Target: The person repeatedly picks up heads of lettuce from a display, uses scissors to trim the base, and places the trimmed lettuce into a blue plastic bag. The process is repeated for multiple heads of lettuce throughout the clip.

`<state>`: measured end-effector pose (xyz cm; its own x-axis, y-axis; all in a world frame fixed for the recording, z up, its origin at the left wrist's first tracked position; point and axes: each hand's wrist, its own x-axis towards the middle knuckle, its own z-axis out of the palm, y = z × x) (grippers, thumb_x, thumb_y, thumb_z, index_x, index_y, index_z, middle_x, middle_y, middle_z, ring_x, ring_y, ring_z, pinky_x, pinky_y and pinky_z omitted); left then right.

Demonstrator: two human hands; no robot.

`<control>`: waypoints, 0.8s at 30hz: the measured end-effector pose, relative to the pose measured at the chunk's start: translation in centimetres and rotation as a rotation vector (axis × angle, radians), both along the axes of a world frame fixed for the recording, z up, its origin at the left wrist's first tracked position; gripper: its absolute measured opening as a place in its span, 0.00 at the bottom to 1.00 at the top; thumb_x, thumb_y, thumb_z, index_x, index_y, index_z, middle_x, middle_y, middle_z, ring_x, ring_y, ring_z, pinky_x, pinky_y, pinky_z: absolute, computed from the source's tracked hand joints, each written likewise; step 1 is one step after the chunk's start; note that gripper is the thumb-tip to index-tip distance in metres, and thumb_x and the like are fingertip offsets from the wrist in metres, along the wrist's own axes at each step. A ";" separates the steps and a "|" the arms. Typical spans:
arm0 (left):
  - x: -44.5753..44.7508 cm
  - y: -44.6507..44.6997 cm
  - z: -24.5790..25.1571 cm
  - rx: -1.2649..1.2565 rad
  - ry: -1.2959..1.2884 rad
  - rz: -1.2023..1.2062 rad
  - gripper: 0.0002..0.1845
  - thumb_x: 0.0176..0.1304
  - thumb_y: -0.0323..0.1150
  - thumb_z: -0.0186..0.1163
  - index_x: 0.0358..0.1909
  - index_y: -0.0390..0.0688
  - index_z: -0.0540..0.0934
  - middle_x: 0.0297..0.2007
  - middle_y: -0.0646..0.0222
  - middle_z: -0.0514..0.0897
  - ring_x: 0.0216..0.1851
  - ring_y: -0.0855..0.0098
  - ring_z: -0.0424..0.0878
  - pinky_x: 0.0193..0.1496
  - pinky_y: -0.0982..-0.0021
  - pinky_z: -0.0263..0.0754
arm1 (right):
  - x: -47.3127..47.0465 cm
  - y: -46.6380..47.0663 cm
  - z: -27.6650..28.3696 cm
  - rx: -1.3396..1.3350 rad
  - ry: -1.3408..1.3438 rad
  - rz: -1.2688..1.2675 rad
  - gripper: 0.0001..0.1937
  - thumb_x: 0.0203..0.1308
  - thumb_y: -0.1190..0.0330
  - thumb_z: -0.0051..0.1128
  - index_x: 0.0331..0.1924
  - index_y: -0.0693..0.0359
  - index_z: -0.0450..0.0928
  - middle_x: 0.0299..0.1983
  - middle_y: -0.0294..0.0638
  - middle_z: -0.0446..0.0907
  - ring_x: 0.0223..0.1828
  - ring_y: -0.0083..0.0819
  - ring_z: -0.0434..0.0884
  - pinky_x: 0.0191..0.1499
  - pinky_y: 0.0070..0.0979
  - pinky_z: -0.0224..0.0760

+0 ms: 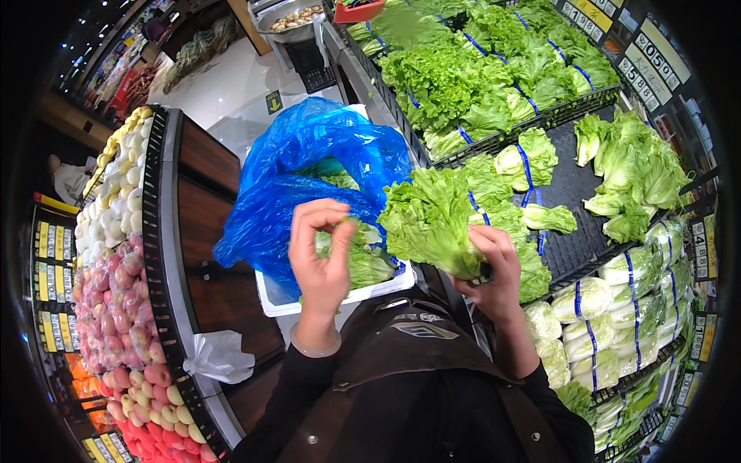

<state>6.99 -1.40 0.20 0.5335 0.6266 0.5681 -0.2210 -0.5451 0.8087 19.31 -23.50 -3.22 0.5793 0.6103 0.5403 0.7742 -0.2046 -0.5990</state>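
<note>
My right hand [492, 269] grips a head of green leaf lettuce [428, 223] by its stem end, leaves pointing up and left. Apart from it, my left hand [321, 249] is raised with thumb and forefinger almost meeting. A blurred speck of green shows at those fingertips, too small to tell whether it is held. Below and behind the left hand stands a white foam box [353, 298] lined with a crumpled blue plastic bag [324, 139]. More lettuce [370, 269] lies inside, partly hidden by the bag and the hand.
At right, a black crate [567, 150] holds loose lettuce [631, 168] and blue-banded heads. Banded lettuce [463, 75] is heaped beyond it, wrapped Chinese cabbages [590, 330] nearer. Left is a fruit display with apples [156, 399] and a white plastic bag [220, 356] at its edge.
</note>
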 end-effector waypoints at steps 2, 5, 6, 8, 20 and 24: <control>0.3 -0.9 0.2 -0.013 -0.006 -0.152 0.19 0.54 0.23 0.70 0.49 0.39 0.78 0.46 0.62 0.79 0.39 0.72 0.77 0.40 0.74 0.71 | -0.1 0.2 0.4 -0.033 -0.049 -0.021 0.36 0.33 0.72 0.75 0.56 0.52 0.79 0.50 0.40 0.79 0.47 0.43 0.79 0.46 0.35 0.75; 0.3 -1.3 0.0 0.110 0.186 -0.204 0.14 0.58 0.26 0.68 0.46 0.38 0.79 0.42 0.64 0.79 0.37 0.72 0.76 0.40 0.74 0.70 | -0.3 0.1 0.6 -0.091 -0.089 -0.045 0.35 0.34 0.70 0.75 0.56 0.51 0.79 0.51 0.39 0.80 0.46 0.40 0.79 0.46 0.34 0.75; 0.4 -1.2 -0.3 0.153 0.153 -0.150 0.10 0.60 0.25 0.67 0.43 0.37 0.79 0.40 0.65 0.79 0.36 0.73 0.75 0.39 0.75 0.69 | -0.4 -0.2 0.5 -0.110 -0.059 -0.044 0.35 0.34 0.68 0.75 0.56 0.50 0.80 0.52 0.38 0.80 0.47 0.39 0.79 0.46 0.34 0.75; 0.8 -0.2 -1.1 0.125 0.076 0.013 0.04 0.65 0.25 0.63 0.38 0.37 0.78 0.36 0.68 0.78 0.35 0.76 0.73 0.38 0.76 0.69 | 0.0 -0.9 -0.1 -0.082 0.010 0.019 0.35 0.36 0.65 0.76 0.57 0.51 0.79 0.52 0.38 0.79 0.50 0.39 0.80 0.49 0.33 0.75; -4.0 7.1 -7.1 0.036 0.391 0.386 0.11 0.72 0.32 0.58 0.33 0.35 0.77 0.29 0.71 0.75 0.32 0.78 0.68 0.38 0.75 0.66 | 18.3 -10.2 -5.2 0.530 0.488 -0.659 0.28 0.63 0.62 0.62 0.64 0.64 0.67 0.56 0.46 0.77 0.58 0.34 0.75 0.62 0.33 0.66; -4.9 7.2 -7.6 0.050 0.485 0.472 0.11 0.69 0.33 0.63 0.31 0.37 0.78 0.29 0.72 0.76 0.30 0.80 0.69 0.36 0.76 0.66 | 32.0 -15.7 -0.7 0.372 0.221 -0.982 0.41 0.63 0.45 0.60 0.72 0.64 0.60 0.64 0.55 0.72 0.66 0.46 0.71 0.68 0.39 0.60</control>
